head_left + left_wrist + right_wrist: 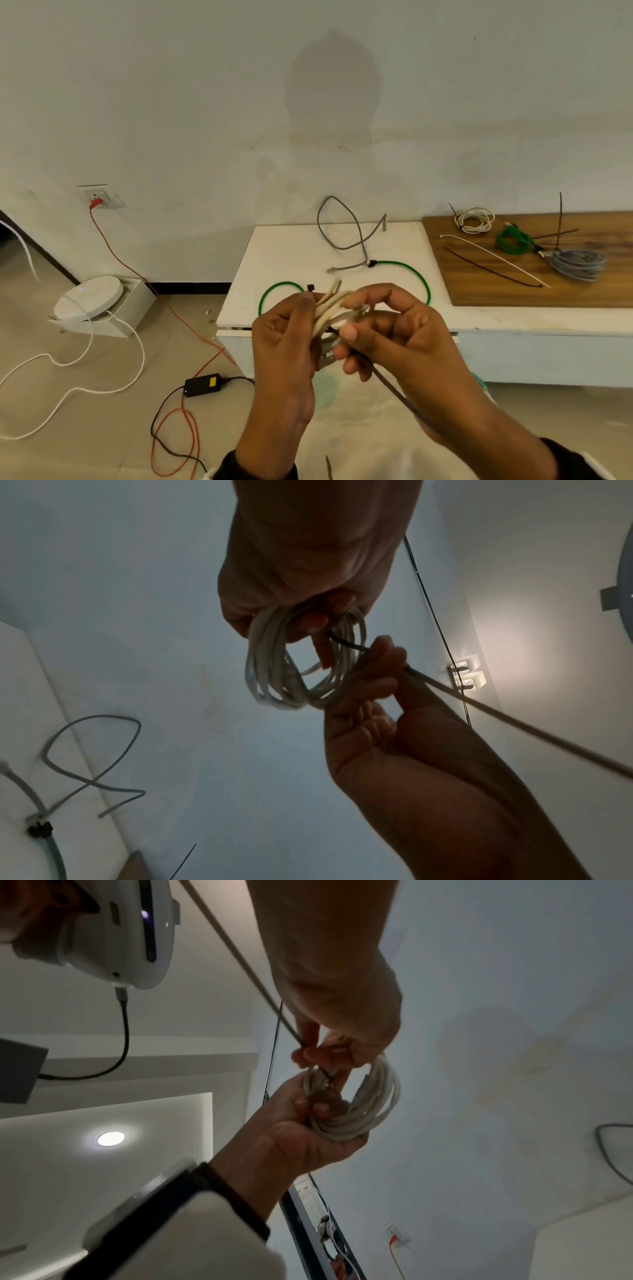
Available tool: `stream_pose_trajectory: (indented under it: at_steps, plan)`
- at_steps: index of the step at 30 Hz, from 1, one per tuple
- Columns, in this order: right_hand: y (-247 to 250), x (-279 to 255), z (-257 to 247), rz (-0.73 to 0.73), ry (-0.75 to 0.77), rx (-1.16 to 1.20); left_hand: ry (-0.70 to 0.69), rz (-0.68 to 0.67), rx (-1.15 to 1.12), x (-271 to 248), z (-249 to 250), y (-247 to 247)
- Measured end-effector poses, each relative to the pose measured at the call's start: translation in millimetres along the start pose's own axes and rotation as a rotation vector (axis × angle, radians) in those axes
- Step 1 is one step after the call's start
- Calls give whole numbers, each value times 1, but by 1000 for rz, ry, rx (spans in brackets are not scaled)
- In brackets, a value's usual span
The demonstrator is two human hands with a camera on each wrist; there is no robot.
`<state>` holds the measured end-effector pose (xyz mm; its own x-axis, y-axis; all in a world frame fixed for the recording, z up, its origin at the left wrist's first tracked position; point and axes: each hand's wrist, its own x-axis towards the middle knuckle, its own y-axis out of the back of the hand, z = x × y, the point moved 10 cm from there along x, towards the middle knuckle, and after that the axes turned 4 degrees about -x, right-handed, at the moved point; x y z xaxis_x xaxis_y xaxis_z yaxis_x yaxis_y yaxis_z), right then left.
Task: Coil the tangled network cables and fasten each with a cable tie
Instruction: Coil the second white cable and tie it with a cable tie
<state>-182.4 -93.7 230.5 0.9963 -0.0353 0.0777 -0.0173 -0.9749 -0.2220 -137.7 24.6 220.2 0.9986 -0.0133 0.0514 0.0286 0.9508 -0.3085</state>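
Observation:
A cream network cable coil (pixel 330 310) hangs in front of me above the white table's front edge. My left hand (pixel 299 317) grips one side of the coil (pixel 274 666), fingers curled round the strands. A black cable tie (pixel 380 375) passes through the coil; its small head (pixel 310 287) sticks up by my left fingertips. My right hand (pixel 356 330) pinches the tie's strap against the coil, and the tail runs down to the lower right under that palm. The right wrist view shows my right hand (pixel 316 1047) on the strap (pixel 236 950) and the coil (pixel 373 1102).
A loose grey cable (pixel 342 236) and a green cable (pixel 412 274) lie on the white table (pixel 274 260). A wooden board (pixel 479 294) holds tied white (pixel 474 221), green (pixel 512 240) and grey (pixel 579 262) coils plus loose ties. Wires and a power adapter (pixel 203 383) lie on the floor.

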Motion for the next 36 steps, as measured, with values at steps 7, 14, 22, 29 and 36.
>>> stream_pose_trajectory:
  at_steps: [7,14,22,29,36]
  plan:
    - [-12,-23,-39,-133,358,-432,-58,46,8,9,6,5]
    - [15,-29,-103,108,642,-326,-47,78,31,9,4,9]
    - [11,-18,-131,30,753,-456,25,9,56,7,-1,1]
    - [17,-12,-136,98,862,-682,96,-11,39,6,-11,1]
    - [11,18,-87,98,781,-836,134,-49,-3,2,-11,-10]
